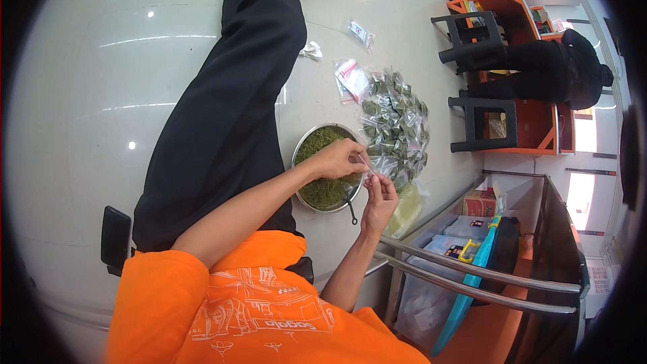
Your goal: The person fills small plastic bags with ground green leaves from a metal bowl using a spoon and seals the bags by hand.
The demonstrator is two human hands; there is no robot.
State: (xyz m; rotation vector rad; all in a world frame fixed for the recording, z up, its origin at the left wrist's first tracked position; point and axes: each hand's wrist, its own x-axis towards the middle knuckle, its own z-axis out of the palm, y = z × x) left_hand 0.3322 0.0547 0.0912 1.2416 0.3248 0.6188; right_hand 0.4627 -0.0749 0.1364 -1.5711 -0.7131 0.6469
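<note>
A round metal bowl (296,152) of chopped green stuff stands on the floor beside my leg. Over its right part, my left hand (339,160) pinches the edge of a small clear plastic bag (364,164). Close by, the fingers of my right hand (381,203) are closed on the same bag from the other side. A dark handle (352,209) sticks out over the bowl's rim. Many small filled clear bags (397,125) lie in a heap just beyond the bowl. Packs of flat plastic bags (352,81) rest near the heap.
My leg (216,101) stretches out on the left, with a phone (116,237) beside it. A metal rail (478,263) and plastic bins stand at right. A yellowish bag (406,212) lies near my right hand. Stools (472,35) and a person in black (566,71) are farther off.
</note>
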